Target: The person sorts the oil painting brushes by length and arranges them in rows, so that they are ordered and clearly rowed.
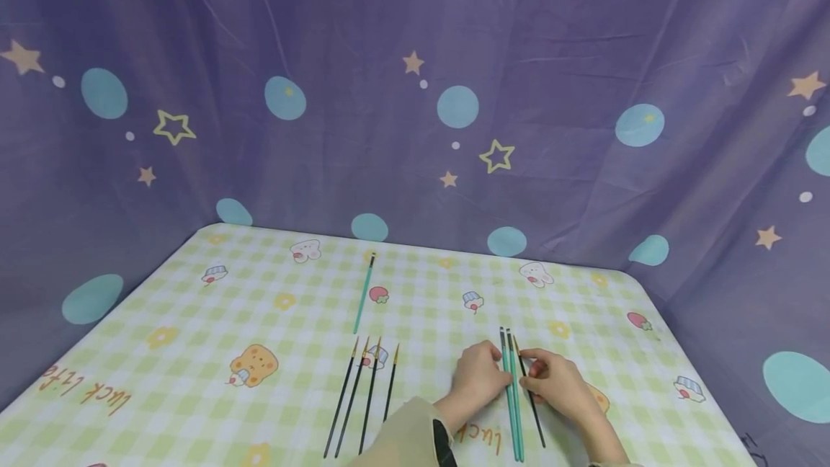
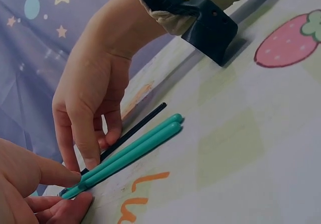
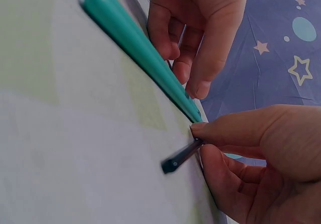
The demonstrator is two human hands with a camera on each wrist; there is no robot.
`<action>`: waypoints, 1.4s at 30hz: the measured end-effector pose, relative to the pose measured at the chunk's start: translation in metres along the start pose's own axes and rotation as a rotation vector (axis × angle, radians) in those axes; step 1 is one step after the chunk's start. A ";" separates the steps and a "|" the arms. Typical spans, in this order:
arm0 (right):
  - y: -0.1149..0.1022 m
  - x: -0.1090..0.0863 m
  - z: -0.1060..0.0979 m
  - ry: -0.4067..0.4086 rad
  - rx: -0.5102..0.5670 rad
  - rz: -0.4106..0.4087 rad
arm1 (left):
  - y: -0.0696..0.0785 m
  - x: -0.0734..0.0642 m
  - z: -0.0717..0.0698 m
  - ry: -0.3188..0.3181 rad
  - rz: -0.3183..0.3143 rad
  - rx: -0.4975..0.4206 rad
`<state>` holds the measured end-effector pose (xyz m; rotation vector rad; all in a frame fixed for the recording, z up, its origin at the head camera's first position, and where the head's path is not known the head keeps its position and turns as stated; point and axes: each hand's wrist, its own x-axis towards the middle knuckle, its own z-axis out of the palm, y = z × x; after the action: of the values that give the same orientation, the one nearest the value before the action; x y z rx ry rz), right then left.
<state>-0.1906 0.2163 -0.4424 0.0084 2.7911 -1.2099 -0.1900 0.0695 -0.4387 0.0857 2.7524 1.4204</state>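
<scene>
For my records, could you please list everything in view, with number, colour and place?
lone brush: 1, green, back, left of centre
paired brushes: 2, green, right of centre
held brush: 1, black, right of them
brush row: 4, black, left of centre
cloth: 1, green-white check, under brushes
backdrop: 1, purple, behind cloth
sleeves: 2, beige, at wrists
wrist gear: 2, black, on sleeves
left grip: 1, bare, on paired brushes
right grip: 1, bare, pinching held brush
</scene>
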 end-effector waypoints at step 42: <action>0.002 0.001 0.000 0.000 -0.027 0.018 | -0.002 0.013 -0.005 0.023 0.066 0.275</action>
<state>-0.1918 0.2173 -0.4438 0.0319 2.8014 -1.1676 -0.2034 0.0650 -0.4372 0.1714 2.9715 1.0511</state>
